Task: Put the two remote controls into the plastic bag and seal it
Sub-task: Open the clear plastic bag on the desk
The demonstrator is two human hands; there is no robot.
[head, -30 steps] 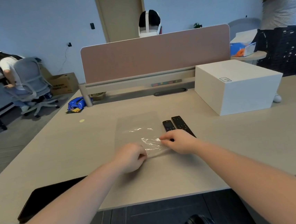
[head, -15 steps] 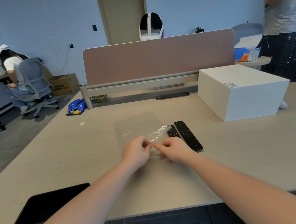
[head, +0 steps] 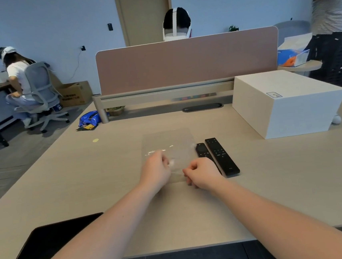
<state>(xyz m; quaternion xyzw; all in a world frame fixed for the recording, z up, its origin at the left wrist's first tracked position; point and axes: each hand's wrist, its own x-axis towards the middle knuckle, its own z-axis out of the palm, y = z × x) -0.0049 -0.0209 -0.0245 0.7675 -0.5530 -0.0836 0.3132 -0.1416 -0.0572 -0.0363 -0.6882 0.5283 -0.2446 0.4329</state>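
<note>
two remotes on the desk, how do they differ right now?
The left remote looks shorter and narrower than the right remote. The left remote lies nearer the plastic bag; the right remote lies on the far side of it. The left remote's near end is hidden behind the right hand, while the right remote shows full length. Both are black, flat on the desk, side by side, not yet bagged.

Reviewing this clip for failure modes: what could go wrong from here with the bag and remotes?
1. Both hands, left and right, pinch the near edge of the thin bag; the mouth may stay stuck shut, or the film could tear.
2. The two remotes lie right beside the right hand, so a tug could knock them.
3. The bag is nearly invisible against the desk, easy to misgrip.
</note>
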